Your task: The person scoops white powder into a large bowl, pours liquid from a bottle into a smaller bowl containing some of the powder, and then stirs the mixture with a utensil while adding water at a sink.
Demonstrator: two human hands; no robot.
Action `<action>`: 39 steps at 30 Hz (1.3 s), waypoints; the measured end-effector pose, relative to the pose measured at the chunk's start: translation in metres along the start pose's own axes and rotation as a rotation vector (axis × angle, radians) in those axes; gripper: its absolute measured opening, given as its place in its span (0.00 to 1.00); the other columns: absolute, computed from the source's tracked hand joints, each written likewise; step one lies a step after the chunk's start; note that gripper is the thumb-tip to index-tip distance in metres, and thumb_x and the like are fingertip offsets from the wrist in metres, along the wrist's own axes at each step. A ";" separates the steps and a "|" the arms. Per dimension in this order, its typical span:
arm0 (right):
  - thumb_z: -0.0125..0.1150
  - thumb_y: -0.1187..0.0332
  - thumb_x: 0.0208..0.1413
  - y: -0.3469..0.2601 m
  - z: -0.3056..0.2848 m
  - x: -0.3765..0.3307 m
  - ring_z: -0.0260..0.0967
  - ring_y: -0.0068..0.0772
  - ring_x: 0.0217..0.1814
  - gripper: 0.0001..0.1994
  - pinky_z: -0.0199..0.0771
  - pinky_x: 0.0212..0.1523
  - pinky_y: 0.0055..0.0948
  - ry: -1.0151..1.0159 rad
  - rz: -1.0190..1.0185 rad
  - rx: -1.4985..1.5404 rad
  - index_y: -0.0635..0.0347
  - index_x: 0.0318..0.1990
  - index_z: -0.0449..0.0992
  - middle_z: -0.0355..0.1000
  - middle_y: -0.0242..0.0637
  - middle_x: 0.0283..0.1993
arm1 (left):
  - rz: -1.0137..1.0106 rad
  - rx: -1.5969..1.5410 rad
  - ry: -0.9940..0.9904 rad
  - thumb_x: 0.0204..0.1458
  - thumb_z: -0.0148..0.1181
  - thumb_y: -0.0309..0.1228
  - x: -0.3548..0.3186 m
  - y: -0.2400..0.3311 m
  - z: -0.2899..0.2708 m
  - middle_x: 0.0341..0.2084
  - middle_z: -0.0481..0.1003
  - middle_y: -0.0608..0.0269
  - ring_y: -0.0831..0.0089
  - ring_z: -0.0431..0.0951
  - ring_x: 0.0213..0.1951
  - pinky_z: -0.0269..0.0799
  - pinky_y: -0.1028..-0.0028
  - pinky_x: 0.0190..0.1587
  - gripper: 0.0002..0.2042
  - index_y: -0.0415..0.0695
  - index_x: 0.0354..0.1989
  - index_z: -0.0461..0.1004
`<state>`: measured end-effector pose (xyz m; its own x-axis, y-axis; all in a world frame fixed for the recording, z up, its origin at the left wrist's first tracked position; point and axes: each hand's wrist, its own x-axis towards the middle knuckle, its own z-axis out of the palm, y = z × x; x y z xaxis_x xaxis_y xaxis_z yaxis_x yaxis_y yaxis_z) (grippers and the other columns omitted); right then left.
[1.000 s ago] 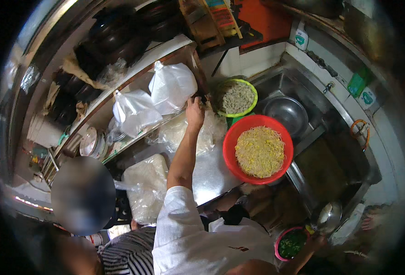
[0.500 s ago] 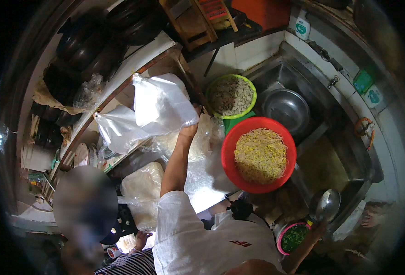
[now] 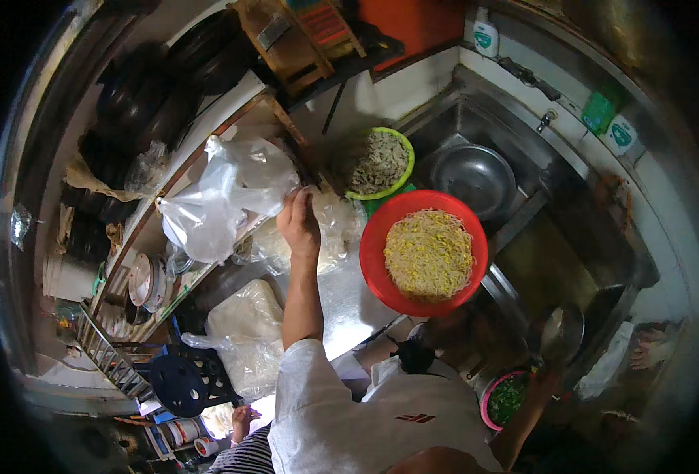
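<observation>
My left hand (image 3: 299,221) reaches forward with its fingers closed at the right edge of a clear plastic bag (image 3: 258,170), one of the bags bunched along the shelf. A metal ladle (image 3: 563,332) with a wide round bowl is in my right hand (image 3: 551,383), low at the right beside the sink. Just left of that hand stands a pink-rimmed container of chopped greens (image 3: 509,401). Between my arms a red basin (image 3: 373,249) holds a heap of bean sprouts (image 3: 428,257). Its far side meets a lime-green basin (image 3: 408,150) with greyish, shredded food in it.
A steel sink (image 3: 578,166) at the right has a metal bowl (image 3: 476,182) in it. Bagged pale food (image 3: 246,316) lies left of my arm. Dark pots (image 3: 152,95) line the far-left shelf. Another person's hand (image 3: 243,419) shows near a dark blue stool (image 3: 183,383).
The view has shifted, moving the scene leftward. My left hand and the bag's edge have drawn back a little. At lower left, the other person's head has left the view, baring the stool.
</observation>
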<state>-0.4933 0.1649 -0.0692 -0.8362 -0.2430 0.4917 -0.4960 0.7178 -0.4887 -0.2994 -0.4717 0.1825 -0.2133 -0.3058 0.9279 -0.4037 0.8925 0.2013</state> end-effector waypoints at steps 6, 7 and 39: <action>0.47 0.66 0.57 0.006 0.000 -0.015 0.54 0.16 0.24 0.06 0.56 0.18 0.18 0.091 0.820 0.818 0.56 0.31 0.66 0.58 0.27 0.26 | -0.424 -0.146 0.267 0.54 0.54 0.23 0.024 0.072 -0.048 0.29 0.72 0.60 0.75 0.71 0.28 0.69 0.78 0.32 0.04 0.36 0.35 0.71; 0.48 0.66 0.57 -0.007 -0.010 -0.007 0.54 0.16 0.23 0.06 0.56 0.18 0.17 0.104 1.100 1.044 0.56 0.30 0.66 0.58 0.27 0.25 | -0.457 -0.240 0.290 0.57 0.51 0.29 0.025 0.073 -0.051 0.28 0.71 0.63 0.79 0.70 0.27 0.69 0.78 0.30 0.07 0.36 0.35 0.71; 0.58 0.59 0.51 -0.061 -0.043 0.023 0.65 0.55 0.41 0.19 0.65 0.42 0.47 -0.458 0.104 -0.181 0.68 0.42 0.70 0.69 0.55 0.39 | -0.542 0.414 -1.017 0.53 0.46 0.35 -0.261 -0.086 -0.093 0.35 0.72 0.54 0.54 0.72 0.39 0.70 0.62 0.41 0.10 0.47 0.35 0.74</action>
<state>-0.4721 0.1438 0.0025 -0.9160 -0.3966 0.0606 -0.3901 0.8453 -0.3651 -0.1262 -0.4378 -0.0477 -0.4529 -0.8901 0.0502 -0.8689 0.4533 0.1986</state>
